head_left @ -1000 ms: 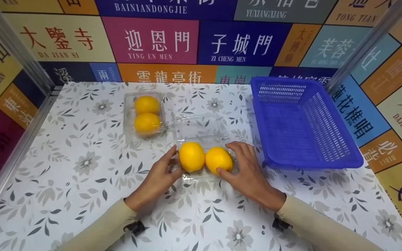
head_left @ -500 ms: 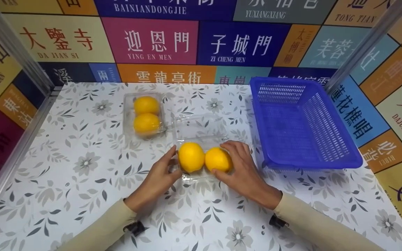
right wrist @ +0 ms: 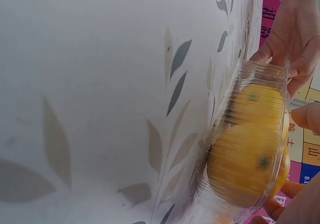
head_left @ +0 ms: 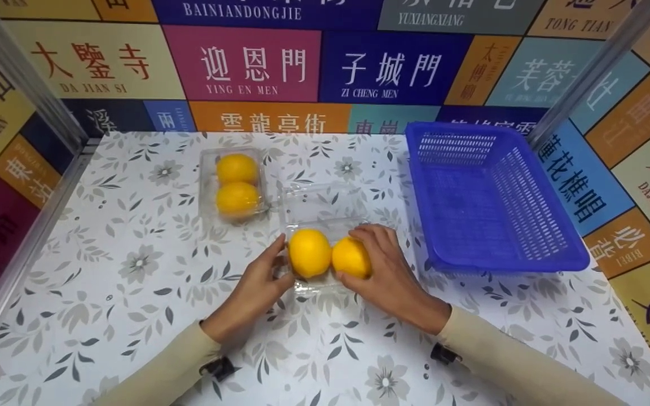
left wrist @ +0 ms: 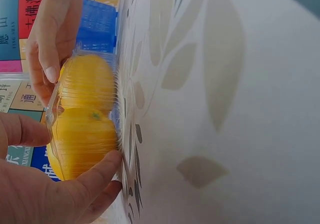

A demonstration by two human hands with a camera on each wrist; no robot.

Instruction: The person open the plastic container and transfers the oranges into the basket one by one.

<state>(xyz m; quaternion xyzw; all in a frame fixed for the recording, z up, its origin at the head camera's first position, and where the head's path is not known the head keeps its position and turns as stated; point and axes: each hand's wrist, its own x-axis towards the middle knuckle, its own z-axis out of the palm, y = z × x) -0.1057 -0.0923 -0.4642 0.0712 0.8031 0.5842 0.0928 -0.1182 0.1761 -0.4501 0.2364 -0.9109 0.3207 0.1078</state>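
Observation:
In the head view, two yellow-orange oranges sit side by side in the base of an open clear plastic clamshell box (head_left: 322, 286), its lid (head_left: 325, 203) laid back behind them. My left hand (head_left: 257, 287) holds the box at its left end, thumb at the rim and fingers low against the wall in the left wrist view, beside the left orange (head_left: 310, 254). My right hand (head_left: 387, 276) reaches over the right end, with thumb and fingers around the right orange (head_left: 351, 257). In the right wrist view, the ribbed wall covers much of both oranges.
Behind and to the left lies another clear box (head_left: 207, 186) with two oranges in it. At the right stands a blue plastic basket (head_left: 455, 208) with slotted walls. A flowered cloth covers the table (head_left: 139, 316), and printed panels (head_left: 246, 62) rise behind.
My right hand has shifted left from the box's end, further over the right orange, covering more of it. The left hand and the box have stayed in place.

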